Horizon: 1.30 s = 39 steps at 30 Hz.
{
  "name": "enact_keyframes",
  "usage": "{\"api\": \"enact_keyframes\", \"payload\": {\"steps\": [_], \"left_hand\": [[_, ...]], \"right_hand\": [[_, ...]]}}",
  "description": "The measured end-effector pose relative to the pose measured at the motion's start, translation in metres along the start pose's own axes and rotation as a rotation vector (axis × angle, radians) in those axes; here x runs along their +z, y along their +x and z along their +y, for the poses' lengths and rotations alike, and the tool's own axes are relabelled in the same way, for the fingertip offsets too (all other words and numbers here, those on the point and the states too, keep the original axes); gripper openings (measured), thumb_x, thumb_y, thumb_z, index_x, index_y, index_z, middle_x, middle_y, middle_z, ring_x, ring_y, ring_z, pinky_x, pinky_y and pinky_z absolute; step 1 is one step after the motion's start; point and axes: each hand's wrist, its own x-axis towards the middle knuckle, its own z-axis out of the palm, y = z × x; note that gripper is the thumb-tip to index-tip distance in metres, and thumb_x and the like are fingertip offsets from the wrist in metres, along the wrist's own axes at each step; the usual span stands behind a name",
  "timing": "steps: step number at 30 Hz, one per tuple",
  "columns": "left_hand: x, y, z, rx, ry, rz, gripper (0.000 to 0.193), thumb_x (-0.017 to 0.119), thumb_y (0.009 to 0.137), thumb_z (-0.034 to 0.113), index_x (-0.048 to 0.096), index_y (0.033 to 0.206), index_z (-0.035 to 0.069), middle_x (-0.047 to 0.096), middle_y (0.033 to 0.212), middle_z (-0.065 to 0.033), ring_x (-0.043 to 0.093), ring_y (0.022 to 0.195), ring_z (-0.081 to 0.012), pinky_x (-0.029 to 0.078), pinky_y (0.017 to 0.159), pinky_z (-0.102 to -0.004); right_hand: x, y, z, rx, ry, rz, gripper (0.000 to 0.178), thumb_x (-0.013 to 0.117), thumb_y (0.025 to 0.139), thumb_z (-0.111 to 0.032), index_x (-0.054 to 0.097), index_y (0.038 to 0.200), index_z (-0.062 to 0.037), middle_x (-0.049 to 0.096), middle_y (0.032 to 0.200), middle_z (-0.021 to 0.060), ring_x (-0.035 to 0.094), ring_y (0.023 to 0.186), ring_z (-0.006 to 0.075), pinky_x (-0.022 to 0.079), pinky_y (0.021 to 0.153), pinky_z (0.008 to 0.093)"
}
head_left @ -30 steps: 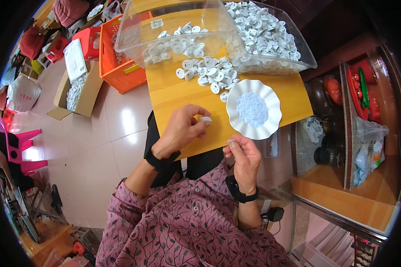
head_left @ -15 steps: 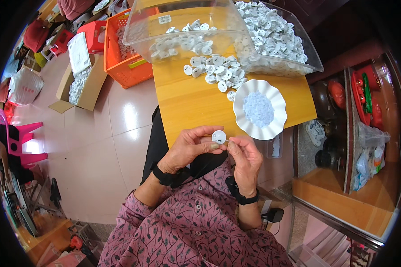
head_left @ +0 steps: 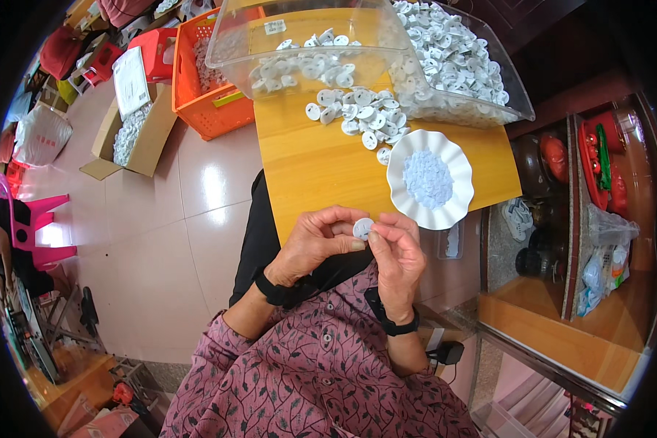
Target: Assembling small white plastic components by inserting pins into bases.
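Observation:
Over the near edge of the table, my left hand (head_left: 315, 239) pinches a small round white plastic disc (head_left: 362, 228) between thumb and fingers. Slots or marks show faintly on its face. From the other side my right hand (head_left: 398, 257) closes in, its thumb and fingertips on the disc's right edge; any smaller piece between them is hidden. Just beyond sits a white scalloped plate (head_left: 461, 186) with a heap of tiny pale bluish-white pieces (head_left: 427, 179). Loose white discs (head_left: 369, 120) like the held one lie behind it.
A clear plastic bin (head_left: 522, 109) full of white discs stands at the back right, beside a tilted clear bin (head_left: 230, 55) with some discs. An orange crate (head_left: 215, 120) and an open cardboard box (head_left: 157, 139) are on the floor at left. Shelves (head_left: 573, 212) stand at right.
The disc has tilted and turned between my fingers. My right thumb and fingertips have come up against it, where a thin small piece showed at the right fingertips before.

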Motion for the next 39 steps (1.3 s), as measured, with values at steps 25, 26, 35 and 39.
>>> {"api": "enact_keyframes", "payload": {"steps": [25, 26, 35, 39], "left_hand": [[0.0095, -0.0018, -0.003, 0.157, 0.184, 0.068, 0.033, 0.075, 0.083, -0.005, 0.062, 0.113, 0.0, 0.066, 0.106, -0.0046, 0.065, 0.096, -0.0114, 0.056, 0.089, -0.0275], [0.0101, -0.0016, -0.0029, 0.156, 0.186, 0.068, 0.033, 0.075, 0.083, -0.005, 0.062, 0.113, 0.0, 0.066, 0.106, -0.0046, 0.065, 0.096, -0.0114, 0.056, 0.089, -0.0275], [0.0071, -0.0024, -0.0052, 0.178, 0.207, 0.079, 0.031, 0.075, 0.083, -0.005, 0.062, 0.111, 0.0, 0.065, 0.105, -0.0045, 0.065, 0.097, -0.0118, 0.056, 0.089, -0.0274], [0.0055, -0.0022, -0.006, 0.23, 0.315, 0.085, 0.03, 0.075, 0.083, -0.006, 0.064, 0.11, 0.0, 0.062, 0.107, -0.0035, 0.064, 0.098, -0.0114, 0.056, 0.088, -0.0265]], "right_hand": [[0.0041, -0.0022, -0.0012, -0.179, -0.258, 0.048, 0.009, 0.069, 0.086, 0.001, 0.068, 0.095, 0.0002, 0.064, 0.105, 0.0123, 0.063, 0.097, 0.0235, 0.051, 0.085, 0.0332], [0.0035, -0.002, -0.0015, -0.179, -0.255, 0.049, 0.009, 0.069, 0.086, 0.001, 0.068, 0.095, 0.0002, 0.064, 0.105, 0.0123, 0.063, 0.097, 0.0235, 0.051, 0.085, 0.0332], [0.0059, 0.0006, -0.0048, -0.213, -0.3, 0.021, 0.009, 0.069, 0.085, 0.001, 0.067, 0.093, -0.0002, 0.064, 0.103, 0.0129, 0.064, 0.095, 0.0243, 0.052, 0.083, 0.0339], [0.0069, 0.0016, -0.0063, -0.253, -0.35, 0.014, 0.01, 0.07, 0.083, 0.003, 0.066, 0.092, -0.0008, 0.064, 0.102, 0.0132, 0.064, 0.093, 0.0253, 0.052, 0.081, 0.0343]]}}
